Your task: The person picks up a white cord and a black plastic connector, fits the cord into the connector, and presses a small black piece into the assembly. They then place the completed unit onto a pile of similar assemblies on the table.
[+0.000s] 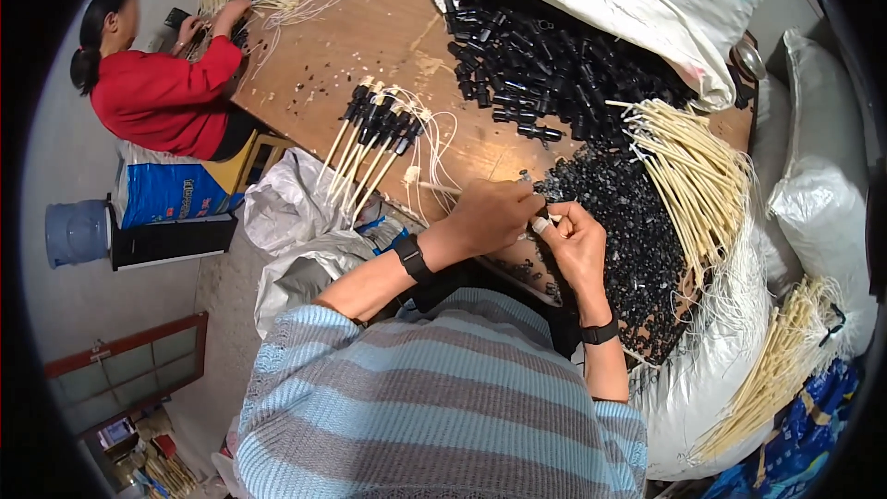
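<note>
Knitwear (425,388) in blue and grey stripes fills the bottom of my feed. Just beyond, at the near edge of the desk (388,28), my left hand (494,214) is closed around a pale stick (438,188), which pokes out leftward. My right hand (577,238) works close beside it, fingertips pinched; I cannot tell what, if anything, they grip. A heap of small dark plastic pieces (619,222) spreads next to it, and a bundle of loose sticks (693,176) lies on the heap's right.

Left of my hands, sticks with black fittings (374,134) lie side by side, apparently done; the held one looks unfinished, and I judge plenty is left. Farther off, black tubular connectors (554,65) spill from a white woven sack (647,5), and a co-worker in red (166,97) sits at the desk's left.
</note>
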Motion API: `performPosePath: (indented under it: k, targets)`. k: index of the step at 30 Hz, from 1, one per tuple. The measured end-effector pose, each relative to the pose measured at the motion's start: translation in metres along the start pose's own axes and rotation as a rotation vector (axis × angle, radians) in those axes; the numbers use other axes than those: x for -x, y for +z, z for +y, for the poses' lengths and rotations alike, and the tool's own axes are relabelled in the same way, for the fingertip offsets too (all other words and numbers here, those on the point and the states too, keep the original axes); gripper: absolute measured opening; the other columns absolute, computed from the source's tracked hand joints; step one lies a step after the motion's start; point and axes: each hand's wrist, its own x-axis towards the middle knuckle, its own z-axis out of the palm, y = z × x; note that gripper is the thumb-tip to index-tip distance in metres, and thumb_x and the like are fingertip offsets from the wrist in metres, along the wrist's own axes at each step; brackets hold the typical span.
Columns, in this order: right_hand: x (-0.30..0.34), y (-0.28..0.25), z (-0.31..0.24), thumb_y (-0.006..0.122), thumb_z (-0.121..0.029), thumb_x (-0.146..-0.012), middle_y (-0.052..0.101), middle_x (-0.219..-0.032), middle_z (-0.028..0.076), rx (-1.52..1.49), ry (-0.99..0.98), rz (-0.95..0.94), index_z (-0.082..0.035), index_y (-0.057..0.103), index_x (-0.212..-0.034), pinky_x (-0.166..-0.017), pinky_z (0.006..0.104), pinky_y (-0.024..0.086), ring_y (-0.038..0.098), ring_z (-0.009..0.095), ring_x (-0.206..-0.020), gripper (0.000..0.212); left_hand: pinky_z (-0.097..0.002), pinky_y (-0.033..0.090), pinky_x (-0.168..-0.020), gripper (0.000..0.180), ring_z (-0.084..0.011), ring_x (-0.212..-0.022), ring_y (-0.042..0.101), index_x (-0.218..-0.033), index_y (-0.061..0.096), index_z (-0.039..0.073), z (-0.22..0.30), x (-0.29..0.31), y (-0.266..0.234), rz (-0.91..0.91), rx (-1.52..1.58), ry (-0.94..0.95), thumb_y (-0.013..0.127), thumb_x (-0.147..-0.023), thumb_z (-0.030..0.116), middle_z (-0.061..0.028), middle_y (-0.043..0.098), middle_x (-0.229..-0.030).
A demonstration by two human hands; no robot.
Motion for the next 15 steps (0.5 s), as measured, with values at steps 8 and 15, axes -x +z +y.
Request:
performPosePath:
  k: [8,15]
  targets:
    - [-0.002,-0.003,-0.010,0.070,-0.006,-0.082,0.069,-0.098,0.006,0.181,-0.419,0.137,-0.003,0.067,-0.109,-0.067,0.0254,0.052,0.064,0.012,-0.082,0.028,-0.0428,0.037,-0.092,0.021,-0.0285,-0.101,0.055,-0.086,0.064,0.008,-0.098,0.052,-0.050,0.448,-0.410,-0.523,0.063,-0.066,0.012,-0.0074,0.064,-0.098]
    - [-0.019,-0.064,0.036,0.070,-0.011,-0.083,0.067,-0.079,0.004,0.198,-0.157,0.425,-0.002,0.070,-0.093,-0.061,0.0245,0.046,0.058,0.010,-0.066,0.013,-0.0409,0.044,-0.091,0.040,-0.0336,-0.100,0.058,-0.108,0.064,0.004,-0.075,0.014,-0.030,0.299,-0.006,-0.257,0.063,-0.068,-0.001,-0.0147,0.065,-0.106]
